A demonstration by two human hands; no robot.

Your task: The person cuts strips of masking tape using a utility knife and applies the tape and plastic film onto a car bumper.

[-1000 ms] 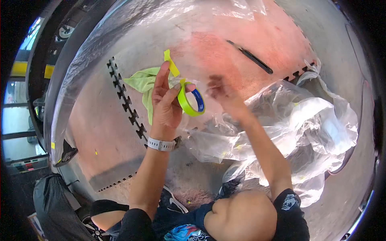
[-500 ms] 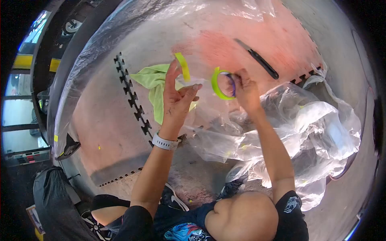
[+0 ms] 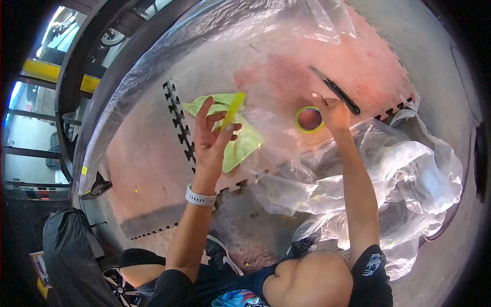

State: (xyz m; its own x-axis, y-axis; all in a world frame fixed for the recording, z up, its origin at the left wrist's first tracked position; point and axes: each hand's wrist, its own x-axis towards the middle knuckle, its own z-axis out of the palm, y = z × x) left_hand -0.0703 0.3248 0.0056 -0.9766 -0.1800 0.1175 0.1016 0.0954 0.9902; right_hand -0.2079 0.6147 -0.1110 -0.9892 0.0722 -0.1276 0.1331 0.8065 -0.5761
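Between the thumb and fingers of my left hand (image 3: 212, 134) is a short yellow-green tape strip (image 3: 233, 109), tilted upright. Behind that hand, a light green cloth (image 3: 239, 148) lies on the mat. My right hand (image 3: 332, 110) is to the right, its fingers loosely bent and apart. Just left of its fingers is the yellow-green tape roll (image 3: 298, 124), seen face-on over the reddish mat; the fingers do not appear to grip it. A black-handled knife (image 3: 343, 97) lies on the mat beyond my right hand.
Crumpled clear plastic sheeting (image 3: 353, 179) spreads at the right, below my right forearm. More plastic (image 3: 153, 56) covers a curved panel at the upper left. The mat's toothed black edge (image 3: 180, 120) runs left of the cloth. A dark-covered object (image 3: 69, 256) stands at the lower left.
The tape roll has gone from my left hand to my right, then down and right, out of its fingers. My left hand has kept the strip, now tilted the other way. The view has shifted.
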